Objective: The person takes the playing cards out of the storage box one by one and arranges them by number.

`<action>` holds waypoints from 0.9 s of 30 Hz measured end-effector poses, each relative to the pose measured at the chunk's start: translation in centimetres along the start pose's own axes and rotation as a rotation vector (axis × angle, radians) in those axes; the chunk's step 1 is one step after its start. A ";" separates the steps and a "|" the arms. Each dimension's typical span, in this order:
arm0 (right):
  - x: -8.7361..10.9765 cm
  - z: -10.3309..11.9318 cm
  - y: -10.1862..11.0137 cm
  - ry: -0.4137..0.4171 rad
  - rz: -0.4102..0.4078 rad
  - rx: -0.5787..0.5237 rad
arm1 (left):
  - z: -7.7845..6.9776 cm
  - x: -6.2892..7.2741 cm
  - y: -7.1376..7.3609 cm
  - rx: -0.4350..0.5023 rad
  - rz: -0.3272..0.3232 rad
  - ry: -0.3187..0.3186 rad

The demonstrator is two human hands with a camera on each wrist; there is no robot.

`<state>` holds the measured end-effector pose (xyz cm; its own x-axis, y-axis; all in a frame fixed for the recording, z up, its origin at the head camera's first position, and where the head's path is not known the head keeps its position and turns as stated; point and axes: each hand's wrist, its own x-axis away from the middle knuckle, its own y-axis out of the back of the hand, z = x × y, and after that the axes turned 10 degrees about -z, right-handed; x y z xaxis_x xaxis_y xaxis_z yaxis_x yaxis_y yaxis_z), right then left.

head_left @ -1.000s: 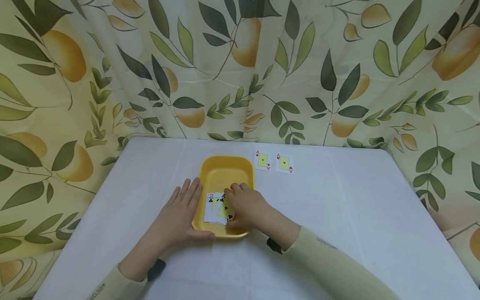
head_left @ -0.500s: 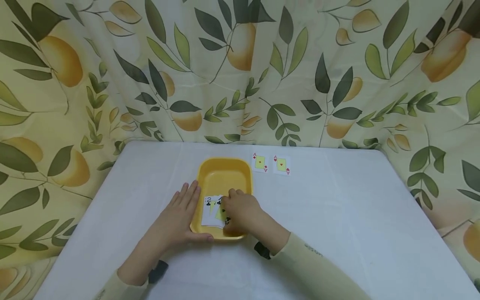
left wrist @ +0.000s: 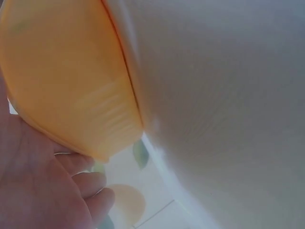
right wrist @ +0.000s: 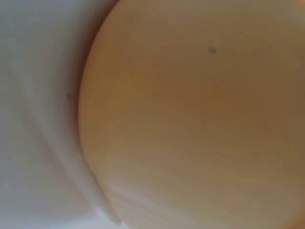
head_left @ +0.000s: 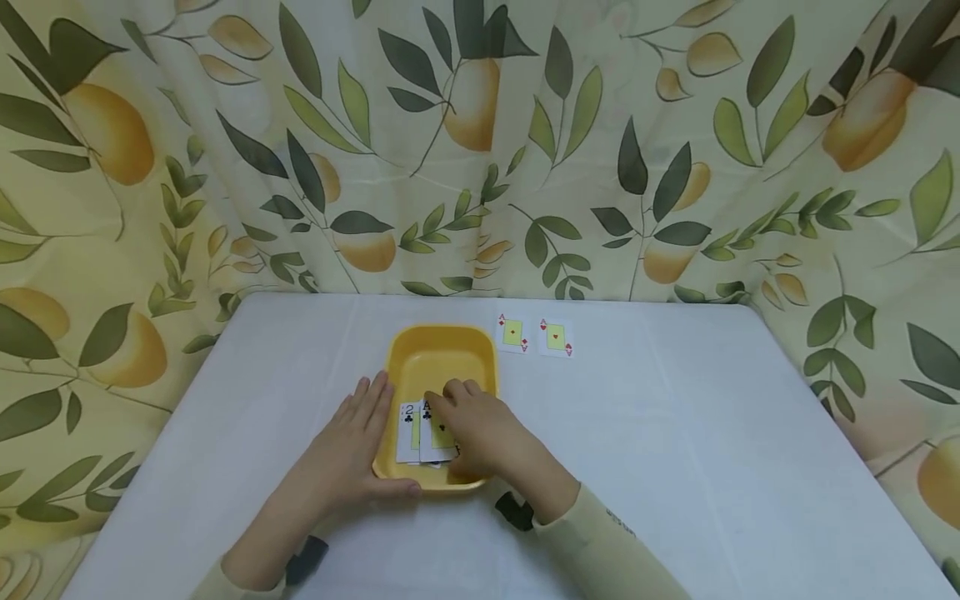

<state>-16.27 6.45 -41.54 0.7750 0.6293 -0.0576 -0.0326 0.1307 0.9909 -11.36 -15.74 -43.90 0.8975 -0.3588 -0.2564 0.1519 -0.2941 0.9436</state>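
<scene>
A yellow tray (head_left: 442, 337) stands on the table in the head view. Inside its near half lies a small stack of playing cards, with a two of clubs (head_left: 407, 446) showing at the left. Partly over it is an ace of clubs (head_left: 435, 446), which my right hand (head_left: 483, 433) grips with curled fingers and thumb, covering its right side. My left hand (head_left: 352, 450) rests along the tray's left rim, fingers straight and thumb at the near edge. The left wrist view shows this palm (left wrist: 38, 181) beside the tray wall (left wrist: 71, 71). Only tray wall (right wrist: 190, 119) and cloth appear in the right wrist view.
Behind and right of the tray, an ace of diamonds (head_left: 513, 333) and an ace of hearts (head_left: 556, 337) lie face up side by side. A white cloth (head_left: 637, 433) covers the table. A fruit-patterned curtain (head_left: 525, 167) hangs along its back edge.
The ace of clubs has turned from a tilt to nearly straight and shifted left over the stack, with my right hand on it. My left hand stays at the rim. The head view has shifted slightly.
</scene>
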 end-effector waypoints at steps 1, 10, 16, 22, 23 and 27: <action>0.0 0.0 0.0 0.008 -0.005 -0.005 | 0.0 0.1 0.0 -0.001 0.004 0.006; 0.1 -0.4 0.3 0.031 -0.048 -0.083 | 0.1 0.1 0.1 0.008 0.033 0.024; 0.1 -0.7 0.5 0.045 -0.076 -0.131 | 0.2 0.3 0.0 -0.007 0.031 0.024; -0.2 -0.5 0.4 0.058 0.006 -0.080 | 0.3 0.4 0.0 -0.002 0.036 0.030; -0.3 -0.3 0.4 0.059 0.025 -0.060 | 0.3 0.4 0.0 0.000 0.034 0.030; -0.9 0.0 0.5 0.062 0.100 0.033 | 0.2 0.1 0.0 0.001 0.029 0.025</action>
<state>-16.96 5.99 -41.04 0.7285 0.6841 0.0356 -0.0861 0.0399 0.9955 -11.32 -16.01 -43.96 0.9115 -0.3453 -0.2236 0.1252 -0.2850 0.9503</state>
